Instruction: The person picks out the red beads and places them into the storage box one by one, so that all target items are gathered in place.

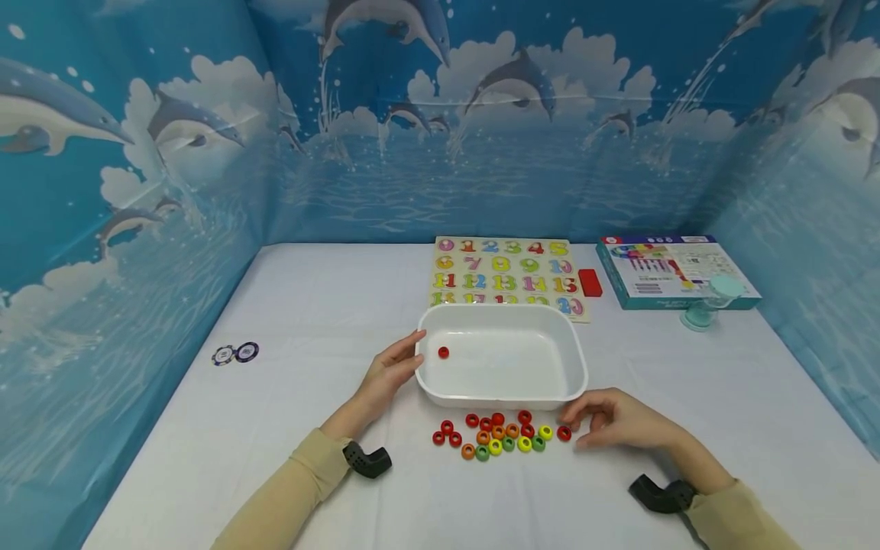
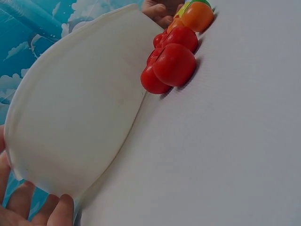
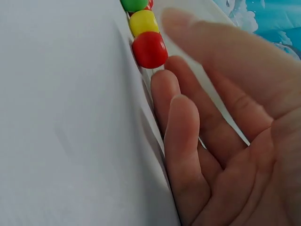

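A white plastic basin [image 1: 505,402] stands mid-table, with one red bead [image 1: 443,352] inside it. My left hand [image 1: 385,374] touches the basin's left end with relaxed fingers [image 2: 61,212], seen along the outer wall in the left wrist view. In front of the basin lie several round beads with holes, including red beads [image 1: 447,425], orange beads [image 1: 468,451], yellow beads [image 1: 525,444] and green beads [image 1: 483,453]. Loosely bent and holding nothing, my right hand [image 1: 622,420] is by the basin's front right corner. Its fingertips are close to the rightmost red bead [image 3: 149,50].
Behind the basin lies a number puzzle board [image 1: 505,263] with a red block [image 1: 590,283] beside it. A boxed game [image 1: 674,267] lies at the back right, near a teal hourglass-shaped object [image 1: 711,303]. Two poker chips [image 1: 235,354] lie at the left.
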`<state>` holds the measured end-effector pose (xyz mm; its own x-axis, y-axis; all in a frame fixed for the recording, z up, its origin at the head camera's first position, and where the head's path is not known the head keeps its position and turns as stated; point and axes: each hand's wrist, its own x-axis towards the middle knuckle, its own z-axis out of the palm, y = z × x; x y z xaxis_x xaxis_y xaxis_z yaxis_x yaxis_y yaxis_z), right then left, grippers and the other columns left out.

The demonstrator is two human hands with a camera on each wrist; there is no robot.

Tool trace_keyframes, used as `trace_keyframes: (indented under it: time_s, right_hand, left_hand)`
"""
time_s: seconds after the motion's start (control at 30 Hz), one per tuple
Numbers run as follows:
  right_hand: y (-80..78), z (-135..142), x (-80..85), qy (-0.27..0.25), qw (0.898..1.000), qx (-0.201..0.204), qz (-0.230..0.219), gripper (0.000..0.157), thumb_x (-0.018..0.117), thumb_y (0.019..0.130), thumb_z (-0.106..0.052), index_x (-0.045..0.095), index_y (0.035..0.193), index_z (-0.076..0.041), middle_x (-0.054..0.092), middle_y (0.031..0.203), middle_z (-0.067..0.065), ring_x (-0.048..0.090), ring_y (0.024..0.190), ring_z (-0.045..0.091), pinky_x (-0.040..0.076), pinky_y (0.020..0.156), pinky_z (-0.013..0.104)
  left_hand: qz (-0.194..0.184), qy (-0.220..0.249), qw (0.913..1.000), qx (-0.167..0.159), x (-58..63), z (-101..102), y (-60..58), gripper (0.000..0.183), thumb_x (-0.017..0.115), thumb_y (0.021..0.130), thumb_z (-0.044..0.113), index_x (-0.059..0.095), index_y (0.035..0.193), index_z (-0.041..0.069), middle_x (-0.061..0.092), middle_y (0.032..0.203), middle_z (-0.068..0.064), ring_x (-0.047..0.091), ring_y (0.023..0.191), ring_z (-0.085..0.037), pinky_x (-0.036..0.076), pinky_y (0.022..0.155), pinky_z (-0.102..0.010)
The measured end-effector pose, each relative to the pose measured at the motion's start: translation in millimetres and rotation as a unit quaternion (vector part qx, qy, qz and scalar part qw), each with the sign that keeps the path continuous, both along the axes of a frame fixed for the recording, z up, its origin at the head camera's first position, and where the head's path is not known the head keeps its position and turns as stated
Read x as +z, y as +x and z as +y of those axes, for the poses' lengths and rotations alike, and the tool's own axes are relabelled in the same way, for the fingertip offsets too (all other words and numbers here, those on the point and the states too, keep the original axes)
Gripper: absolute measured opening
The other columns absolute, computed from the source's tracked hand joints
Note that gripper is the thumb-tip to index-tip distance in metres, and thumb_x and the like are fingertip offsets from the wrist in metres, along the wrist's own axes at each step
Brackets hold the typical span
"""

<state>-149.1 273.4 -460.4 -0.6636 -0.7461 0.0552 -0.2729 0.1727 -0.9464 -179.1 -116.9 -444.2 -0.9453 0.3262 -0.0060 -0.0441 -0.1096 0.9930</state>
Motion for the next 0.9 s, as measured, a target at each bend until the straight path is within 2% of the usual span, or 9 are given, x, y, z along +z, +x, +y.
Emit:
trace_keyframes:
  time_s: [0.2,0.53,0.73,0.9]
  right_hand:
    - [4.3,-7,1.0,0.054,0.997,-0.046,0.017,0.024,0.072,0.075,-0.011,0.063,0.097,-0.011,0.062,0.084,0.005,0.051,0.058,0.013,0.046,0.045,0.023]
    - [7.9,-14,2.1,0.077,0.993,-0.077,0.037,0.022,0.072,0.075,-0.017,0.064,0.095,-0.014,0.061,0.078,0.002,0.053,0.062,0.013,0.047,0.047,0.024]
    - [9.2,-16,16.1,0.105,0.993,-0.044,0.025,0.020,0.071,0.075,-0.018,0.065,0.094,-0.014,0.061,0.073,-0.001,0.051,0.059,0.013,0.044,0.047,0.022]
    - [11.8,-25,44.1,0.100,0.994,0.012,0.042,0.021,0.071,0.076,-0.016,0.063,0.095,-0.015,0.061,0.076,-0.003,0.052,0.062,0.011,0.046,0.049,0.023]
  left_hand:
    - [0.000,-0.002,1.0000,-0.002,1.1,0,0.2,0.047,0.053,0.090,0.014,0.039,0.135,0.009,0.022,0.145,-0.003,0.022,0.130,-0.016,0.034,0.098,-0.026]
    - [-0.002,0.001,1.0000,-0.005,1.2,0,-0.3,0.047,0.052,0.090,0.013,0.038,0.135,0.008,0.022,0.145,-0.003,0.022,0.130,-0.015,0.033,0.099,-0.027]
    - [-0.007,0.001,1.0000,0.002,1.6,0,1.8,0.047,0.052,0.090,0.013,0.039,0.135,0.008,0.021,0.145,-0.004,0.022,0.131,-0.016,0.033,0.099,-0.028]
    - [-0.001,0.000,1.0000,-0.003,1.0,2,1.7,0.047,0.053,0.090,0.013,0.039,0.135,0.009,0.023,0.145,-0.002,0.023,0.130,-0.015,0.033,0.099,-0.028]
